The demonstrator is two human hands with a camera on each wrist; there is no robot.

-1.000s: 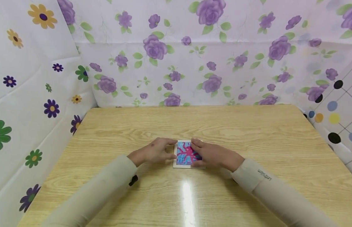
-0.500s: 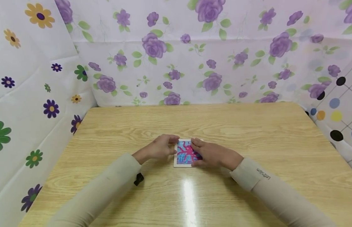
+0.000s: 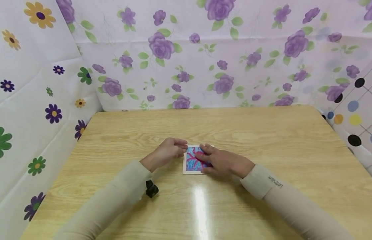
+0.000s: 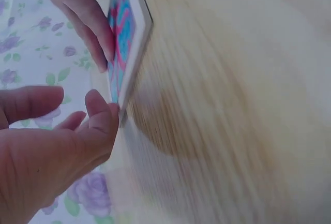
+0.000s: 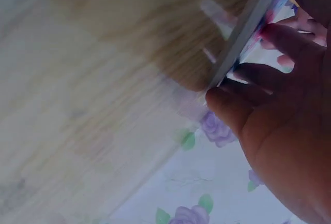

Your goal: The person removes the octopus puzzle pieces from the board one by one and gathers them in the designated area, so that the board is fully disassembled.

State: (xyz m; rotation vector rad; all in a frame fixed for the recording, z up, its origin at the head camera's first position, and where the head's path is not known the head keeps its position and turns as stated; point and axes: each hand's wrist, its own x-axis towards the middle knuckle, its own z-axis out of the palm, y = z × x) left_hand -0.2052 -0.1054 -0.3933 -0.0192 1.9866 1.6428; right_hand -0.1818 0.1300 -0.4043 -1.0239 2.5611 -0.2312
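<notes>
A small square board with a white rim and a pink octopus picture on blue (image 3: 191,166) lies flat at the table's middle. Over its right part rests my right hand (image 3: 226,162); in the head view its index finger reaches across the picture. The right wrist view shows the fingers spread over the board's face, one fingertip at the far corner. My left hand (image 3: 166,152) is at the board's left edge. In the left wrist view its fingertips (image 4: 109,111) touch or nearly touch the corner, while its thumb (image 4: 39,101) stands apart. The right hand covers the picture's right portion.
The wooden table (image 3: 138,128) runs back to a purple-flowered cloth wall (image 3: 203,96). Another flowered cloth (image 3: 30,110) hangs at the left, and a dotted one (image 3: 361,103) at the right. A black object (image 3: 151,189) sits at the left wrist, under the sleeve.
The left hand's fingers have drawn together and moved up to the board's far left corner. My right index finger has shifted left over the octopus. The board lies almost unmoved.
</notes>
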